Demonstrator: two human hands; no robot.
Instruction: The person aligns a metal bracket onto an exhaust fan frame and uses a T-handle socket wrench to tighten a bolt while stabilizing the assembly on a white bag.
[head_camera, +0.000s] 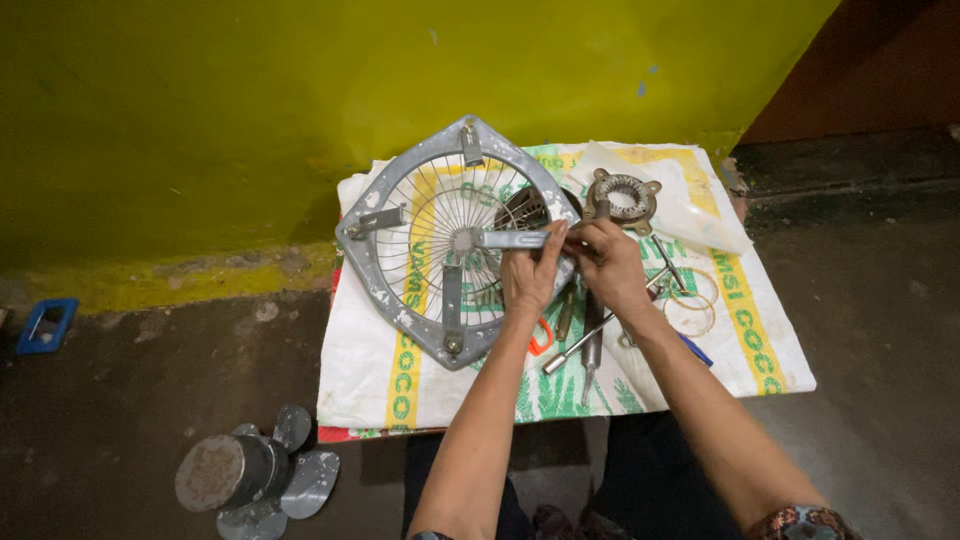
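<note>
A grey square fan guard (372, 262) with a round wire grille and flat metal arms lies on a white woven sack (370, 375). My left hand (530, 275) rests on the guard's right edge and pinches the end of one flat arm (512, 240). My right hand (610, 265) meets it at that same spot, fingers closed on something small that I cannot make out. A round motor stator ring (624, 197) sits just beyond my right hand.
Screwdrivers and a socket wrench (585, 350) lie under my hands, with wire rings (693, 303) to the right. A fan blade with its motor hub (250, 475) sits on the dark floor at lower left. A blue object (45, 325) lies by the yellow wall.
</note>
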